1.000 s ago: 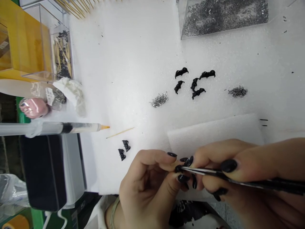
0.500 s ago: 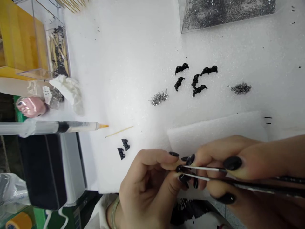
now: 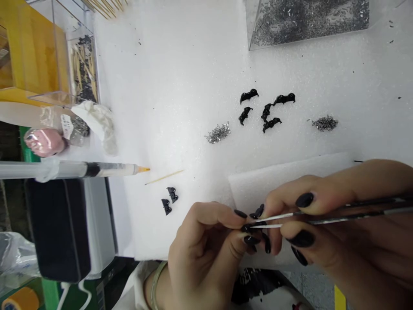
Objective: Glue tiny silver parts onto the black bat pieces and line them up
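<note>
Black piece (image 3: 247,227), tiny and partly hidden, sits low in the frame, just right of the middle, at the tips of the left hand (image 3: 206,262). Going left to right, the syringe (image 3: 109,169) points its orange tip inward, near the toothpick (image 3: 164,177), likely to keep both handy. Two dark pieces (image 3: 172,194) lie below, perhaps set apart from the five by the metal bits. The left hand's fingers are nearly closed, index above and thumb below pinching the piece, apparently to steady it. Five similar pieces (image 3: 284,98) lie loosely grouped between two small piles of metal bits (image 3: 218,133), which seem kept small for easy picking. The right hand (image 3: 342,245) has its fingers drawn in on the tweezers (image 3: 280,217); their tips are slightly parted at the piece, and whether they grip it I cannot tell.

The worktop bears a white foamy sheet (image 3: 180,64), speckled with crumbs, with a smaller sheet (image 3: 258,185) under the hands. Yellow and clear boxes stand upper left, a clear tray (image 3: 309,21) upper right; grey floor (image 3: 311,286) shows at the bottom.
</note>
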Demonstrator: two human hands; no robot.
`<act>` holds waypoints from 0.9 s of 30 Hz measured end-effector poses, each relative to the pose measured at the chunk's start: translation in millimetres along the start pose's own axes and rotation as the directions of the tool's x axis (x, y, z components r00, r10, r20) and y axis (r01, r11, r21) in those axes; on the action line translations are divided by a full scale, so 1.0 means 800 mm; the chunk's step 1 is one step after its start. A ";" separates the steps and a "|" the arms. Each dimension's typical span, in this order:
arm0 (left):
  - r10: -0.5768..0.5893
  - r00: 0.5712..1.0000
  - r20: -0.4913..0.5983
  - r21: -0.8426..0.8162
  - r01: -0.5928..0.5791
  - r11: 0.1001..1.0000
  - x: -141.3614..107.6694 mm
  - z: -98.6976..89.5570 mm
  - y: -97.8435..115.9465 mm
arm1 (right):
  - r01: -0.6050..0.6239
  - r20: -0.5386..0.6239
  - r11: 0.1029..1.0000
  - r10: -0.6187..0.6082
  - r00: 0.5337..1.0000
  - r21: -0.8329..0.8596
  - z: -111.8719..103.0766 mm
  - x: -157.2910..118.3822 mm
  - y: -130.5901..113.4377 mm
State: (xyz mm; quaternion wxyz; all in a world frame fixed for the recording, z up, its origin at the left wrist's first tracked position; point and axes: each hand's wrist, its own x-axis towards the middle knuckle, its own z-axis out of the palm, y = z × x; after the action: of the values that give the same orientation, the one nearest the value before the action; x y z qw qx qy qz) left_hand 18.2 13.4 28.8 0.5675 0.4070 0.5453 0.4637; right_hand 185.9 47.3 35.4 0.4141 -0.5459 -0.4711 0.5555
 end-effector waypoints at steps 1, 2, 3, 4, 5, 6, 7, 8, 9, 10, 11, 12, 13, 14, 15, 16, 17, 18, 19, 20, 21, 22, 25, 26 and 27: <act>0.001 1.000 0.004 0.000 -0.001 1.000 0.000 0.000 0.000 | 0.029 0.039 0.999 -0.027 0.999 -0.042 -0.001 0.001 0.000; 0.000 1.000 0.008 -0.001 0.000 1.000 -0.001 0.000 -0.001 | 0.050 0.073 0.995 -0.044 0.996 -0.082 -0.003 0.001 0.000; 0.000 1.000 0.012 -0.002 0.000 1.000 -0.001 0.000 -0.001 | 0.053 0.089 0.993 -0.043 0.995 -0.110 -0.005 -0.001 0.000; -0.002 1.000 0.015 -0.002 0.002 1.000 -0.001 0.000 -0.001 | 0.042 0.075 0.992 -0.033 0.997 -0.121 -0.006 -0.003 0.000; -0.004 1.000 0.017 -0.003 0.004 1.000 -0.001 0.000 -0.002 | 0.024 0.046 0.992 -0.019 0.999 -0.122 -0.007 -0.006 0.000; -0.005 1.000 0.019 -0.006 0.005 1.000 -0.001 0.000 -0.002 | 0.006 0.021 0.992 -0.003 1.000 -0.123 -0.008 -0.008 0.000; -0.008 1.000 0.017 -0.010 0.008 1.000 -0.001 0.000 -0.002 | -0.005 0.003 0.992 0.006 1.000 -0.127 -0.009 -0.010 0.000; -0.012 1.000 0.012 -0.015 0.012 1.000 0.000 0.000 -0.001 | -0.004 -0.006 0.991 0.004 1.000 -0.132 -0.009 -0.011 0.000; -0.014 1.000 0.007 -0.021 0.014 1.000 0.000 0.000 -0.001 | 0.000 -0.005 0.991 -0.001 1.000 -0.136 -0.009 -0.010 0.000; -0.016 1.000 0.000 -0.027 0.016 1.000 0.000 0.000 -0.001 | 0.010 0.014 0.991 -0.009 1.000 -0.132 -0.009 -0.009 0.000; -0.016 1.000 -0.003 -0.031 0.015 0.999 0.000 0.001 -0.001 | 0.021 0.045 0.992 -0.016 0.999 -0.121 -0.009 -0.006 -0.001; -0.016 1.000 -0.005 -0.032 0.016 0.999 -0.001 0.001 -0.001 | 0.039 0.074 0.994 -0.032 0.997 -0.099 -0.008 -0.003 -0.002; -0.016 1.000 -0.005 -0.032 0.016 0.999 -0.001 0.000 0.000 | 0.053 0.100 0.996 -0.046 0.994 -0.069 -0.008 -0.001 -0.004; -0.014 1.000 -0.003 -0.031 0.014 0.999 -0.001 0.000 0.000 | 0.069 0.120 0.997 -0.063 0.991 -0.040 -0.007 0.002 -0.005; -0.014 1.000 -0.001 -0.029 0.014 0.999 -0.002 0.000 0.000 | 0.077 0.121 0.997 -0.074 0.990 -0.019 -0.007 0.004 -0.006; -0.017 1.000 0.001 -0.027 0.017 0.999 -0.002 0.000 0.000 | 0.073 0.117 0.997 -0.072 0.991 -0.001 -0.006 0.005 -0.008; -0.019 1.000 0.002 -0.026 0.019 0.999 -0.002 -0.001 0.000 | 0.063 0.116 0.998 -0.064 0.991 0.013 -0.006 0.005 -0.009; -0.021 1.000 0.003 -0.025 0.022 0.999 -0.002 -0.001 -0.001 | 0.051 0.118 0.998 -0.053 0.992 0.022 -0.006 0.005 -0.010; -0.023 1.000 0.005 -0.024 0.023 0.999 -0.002 -0.001 -0.001 | 0.044 0.120 0.999 -0.046 0.992 0.022 -0.007 0.005 -0.011; -0.027 1.000 0.005 -0.022 0.027 0.999 -0.002 -0.001 -0.001 | 0.046 0.124 0.999 -0.048 0.991 0.018 -0.007 0.004 -0.011; -0.027 1.000 0.006 -0.020 0.027 0.999 -0.002 -0.001 -0.001 | 0.046 0.131 0.999 -0.048 0.990 0.013 -0.008 0.004 -0.012; -0.026 1.000 0.006 -0.019 0.026 0.999 -0.002 -0.001 -0.001 | 0.053 0.136 0.999 -0.054 0.989 0.011 -0.009 0.004 -0.012; -0.024 1.000 -0.002 -0.013 0.024 1.000 -0.001 0.000 0.000 | 0.050 0.165 0.999 -0.052 0.985 0.017 -0.012 0.005 -0.012; -0.022 1.000 -0.008 -0.011 0.022 1.000 -0.001 0.000 0.000 | 0.052 0.178 0.998 -0.055 0.983 0.019 -0.013 0.006 -0.012; -0.021 1.000 -0.013 -0.010 0.020 1.000 -0.001 0.000 0.001 | 0.056 0.186 0.998 -0.058 0.981 0.017 -0.014 0.006 -0.012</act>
State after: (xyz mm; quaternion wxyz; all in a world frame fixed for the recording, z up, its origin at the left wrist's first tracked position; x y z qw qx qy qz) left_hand 18.2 12.4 29.5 0.5705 0.3956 0.5509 0.4631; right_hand 196.6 55.0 44.0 0.3871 -0.4755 -0.5200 0.5947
